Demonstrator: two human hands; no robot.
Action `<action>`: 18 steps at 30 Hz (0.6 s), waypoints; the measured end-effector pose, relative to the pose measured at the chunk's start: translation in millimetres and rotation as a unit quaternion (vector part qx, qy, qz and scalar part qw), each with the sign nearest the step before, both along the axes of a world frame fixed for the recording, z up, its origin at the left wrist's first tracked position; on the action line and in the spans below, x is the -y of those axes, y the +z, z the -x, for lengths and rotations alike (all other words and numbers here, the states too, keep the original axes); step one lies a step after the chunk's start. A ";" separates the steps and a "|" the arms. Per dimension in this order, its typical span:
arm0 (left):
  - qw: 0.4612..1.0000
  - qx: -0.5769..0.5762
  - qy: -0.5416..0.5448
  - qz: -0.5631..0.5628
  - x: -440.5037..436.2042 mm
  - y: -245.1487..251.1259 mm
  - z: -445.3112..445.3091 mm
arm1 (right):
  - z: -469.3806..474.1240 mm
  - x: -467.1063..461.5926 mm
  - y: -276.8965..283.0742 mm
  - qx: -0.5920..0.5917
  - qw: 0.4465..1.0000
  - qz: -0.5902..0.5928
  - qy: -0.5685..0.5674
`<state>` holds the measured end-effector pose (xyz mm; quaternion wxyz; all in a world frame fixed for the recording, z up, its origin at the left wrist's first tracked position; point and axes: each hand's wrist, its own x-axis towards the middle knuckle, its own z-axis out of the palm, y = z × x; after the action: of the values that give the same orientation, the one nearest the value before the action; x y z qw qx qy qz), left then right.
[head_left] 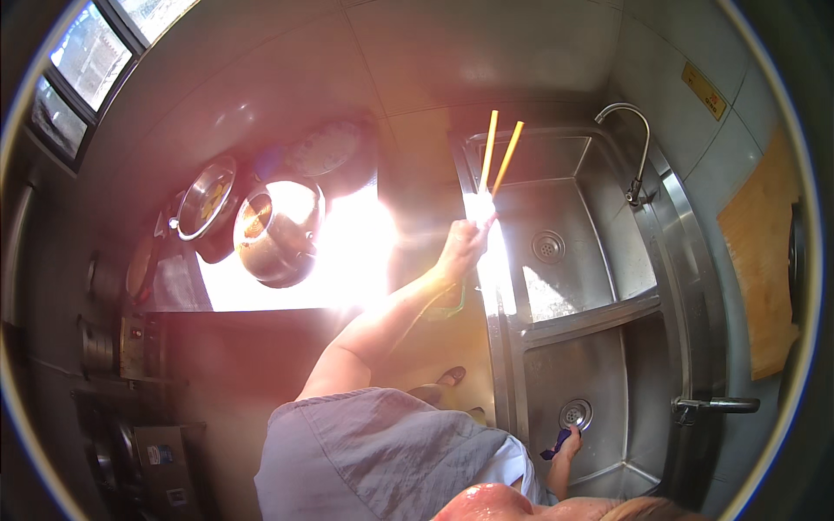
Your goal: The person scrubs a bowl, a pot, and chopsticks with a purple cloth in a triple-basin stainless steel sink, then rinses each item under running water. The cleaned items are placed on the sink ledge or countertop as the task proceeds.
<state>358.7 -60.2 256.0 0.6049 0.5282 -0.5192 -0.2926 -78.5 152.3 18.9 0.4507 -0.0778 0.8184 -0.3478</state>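
Note:
My left hand (464, 244) is raised at the left rim of the upper stainless steel sink basin (554, 195). It grips a pair of yellowish chopsticks (500, 153) that point away from me over the basin; glare hides their lower part. My right hand (571, 444) is down in the lower basin (586, 365), beside the drain strainer (576, 414), holding a dark purple cloth (554, 445).
A sunlit table (352, 260) at the left bears an overturned metal pot (280, 234), a steel bowl (207, 197) with yellow pieces and a patterned plate (326, 148). A curved faucet (642, 150) and a second tap (713, 405) stand along the sink's right edge. A wooden board (759, 260) leans at the right wall.

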 end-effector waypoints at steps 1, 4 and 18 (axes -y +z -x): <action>0.992 -0.097 0.048 -0.071 6.6 0.6 -51.8 | 2.4 0.6 3.4 -0.024 1.000 0.017 0.011; 0.982 -0.099 0.152 -0.053 18.8 -5.6 -209.3 | 8.4 5.3 16.7 -0.086 0.994 0.027 0.067; 0.852 0.349 0.116 -0.372 98.1 -62.7 -503.3 | -1.6 41.0 88.0 -0.064 0.972 0.122 -0.191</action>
<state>862.0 -158.3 193.3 0.1720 0.8376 -0.4834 -0.1875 -76.8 111.3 106.9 0.3096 0.0038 0.7968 -0.5189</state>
